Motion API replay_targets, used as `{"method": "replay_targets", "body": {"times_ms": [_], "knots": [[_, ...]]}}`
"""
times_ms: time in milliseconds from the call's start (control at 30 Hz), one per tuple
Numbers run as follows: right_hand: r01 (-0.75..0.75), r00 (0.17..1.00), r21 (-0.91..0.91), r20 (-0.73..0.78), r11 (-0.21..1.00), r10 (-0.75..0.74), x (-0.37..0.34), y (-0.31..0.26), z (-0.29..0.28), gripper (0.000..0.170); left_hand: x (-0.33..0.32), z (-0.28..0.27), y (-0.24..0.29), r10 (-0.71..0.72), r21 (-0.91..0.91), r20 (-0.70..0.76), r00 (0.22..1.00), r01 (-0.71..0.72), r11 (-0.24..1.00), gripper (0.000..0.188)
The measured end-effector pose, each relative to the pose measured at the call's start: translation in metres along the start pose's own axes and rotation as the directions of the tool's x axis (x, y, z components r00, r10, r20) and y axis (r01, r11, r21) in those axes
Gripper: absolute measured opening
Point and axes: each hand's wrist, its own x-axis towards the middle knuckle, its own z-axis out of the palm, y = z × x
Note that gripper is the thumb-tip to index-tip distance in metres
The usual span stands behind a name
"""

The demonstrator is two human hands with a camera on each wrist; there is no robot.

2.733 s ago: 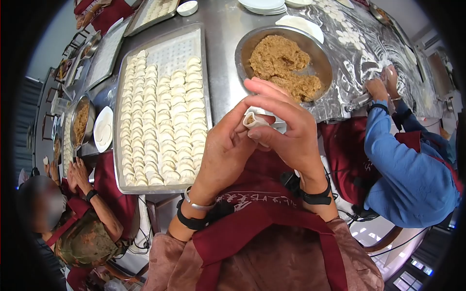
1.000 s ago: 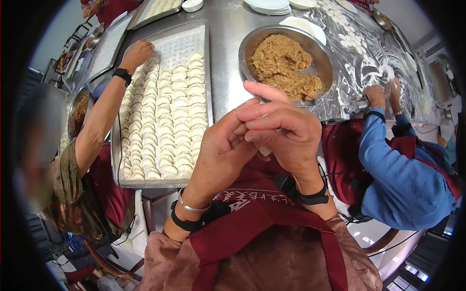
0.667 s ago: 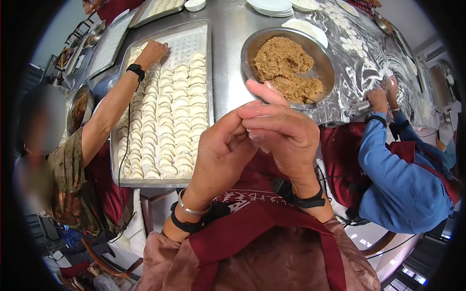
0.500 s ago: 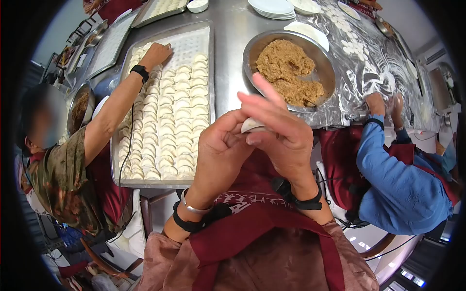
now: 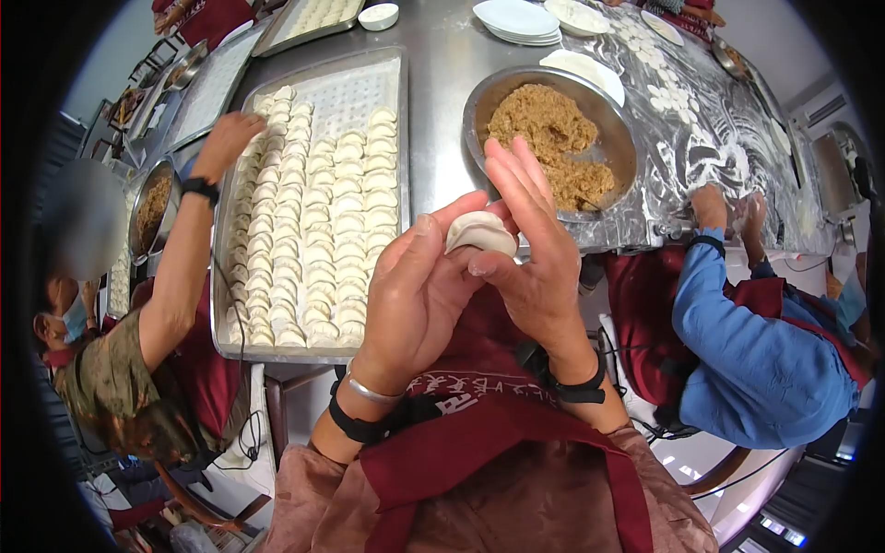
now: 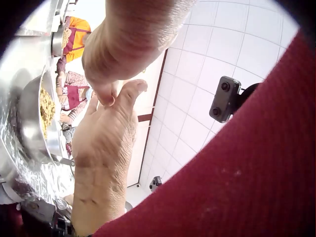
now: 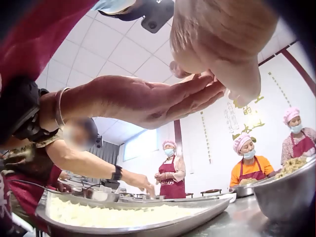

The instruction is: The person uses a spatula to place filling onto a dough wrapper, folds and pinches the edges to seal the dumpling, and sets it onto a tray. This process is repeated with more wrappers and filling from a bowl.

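A folded, crimped white dumpling (image 5: 481,234) sits between my two raised hands. My left hand (image 5: 415,290) is spread palm up beneath its left side, thumb lifted, and its straight fingers support the dumpling. My right hand (image 5: 542,267) holds the dumpling from the right, thumb along the lower edge and long fingers stretched behind it. In the right wrist view the left hand (image 7: 148,98) reaches flat to the fingers of the right hand (image 7: 222,44). The dumpling is hidden in both wrist views.
A metal tray (image 5: 403,184) with rows of dumplings lies left. A steel bowl (image 5: 475,111) of brown filling stands ahead, beside plates (image 5: 516,18) and a floured tabletop (image 5: 728,184). A neighbour's arm (image 5: 180,267) reaches over the tray; a blue-sleeved person (image 5: 765,341) works at right.
The wrapper, earlier partly open with filling showing, is now a closed dumpling. My hands, clasped tightly round it a second ago, have parted and uncovered it. The neighbour's arm has drawn back left.
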Motion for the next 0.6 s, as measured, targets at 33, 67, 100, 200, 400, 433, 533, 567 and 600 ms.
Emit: {"method": "replay_targets", "body": {"times_ms": [33,67,100,200,400,433,533,567,600], "knots": [[0.002,1.0,-0.001,-0.001,1.0,-0.002,-0.001,0.005,-0.002,0.047,0.001,-0.003,-0.003,-0.002,-0.024,0.002,1.0,0.003,1.0,0.051],[0.076,0.994,-0.062,0.078,0.995,-0.072,-0.004,0.016,-0.006,0.05,0.002,-0.005,-0.005,-0.007,-0.049,0.005,1.0,0.007,0.999,0.052],[0.14,0.979,-0.115,0.162,0.983,-0.121,-0.007,0.018,-0.01,0.053,-0.002,-0.001,-0.006,-0.017,-0.053,-0.003,1.0,0.017,0.998,0.052],[0.218,0.953,-0.163,0.249,0.962,-0.174,-0.002,0.019,-0.013,0.05,-0.002,0.005,-0.006,-0.012,0.017,-0.014,1.0,0.012,1.0,0.051],[-0.008,1.0,-0.033,-0.014,0.999,0.007,0.001,0.003,-0.001,0.041,0.001,0.001,-0.004,-0.001,-0.025,-0.038,0.999,0.0,1.0,0.052],[-0.007,1.0,-0.032,-0.011,0.999,0.007,-0.004,0.006,0.0,0.041,0.001,0.0,-0.005,0.009,-0.057,-0.034,0.999,-0.011,0.998,0.053],[-0.064,0.993,0.195,-0.09,0.979,0.083,-0.011,0.017,0.003,0.04,0.006,-0.003,-0.008,0.041,-0.083,-0.005,0.999,-0.041,0.996,0.054],[-0.076,0.988,0.218,-0.115,0.973,0.103,-0.011,0.017,0.005,0.033,0.007,-0.004,-0.009,0.054,-0.078,0.01,0.999,-0.053,0.996,0.055],[-0.088,0.982,0.242,-0.139,0.966,0.124,-0.011,0.016,0.006,0.027,0.007,-0.004,-0.01,0.052,-0.078,0.011,0.999,-0.051,0.996,0.055]]}}
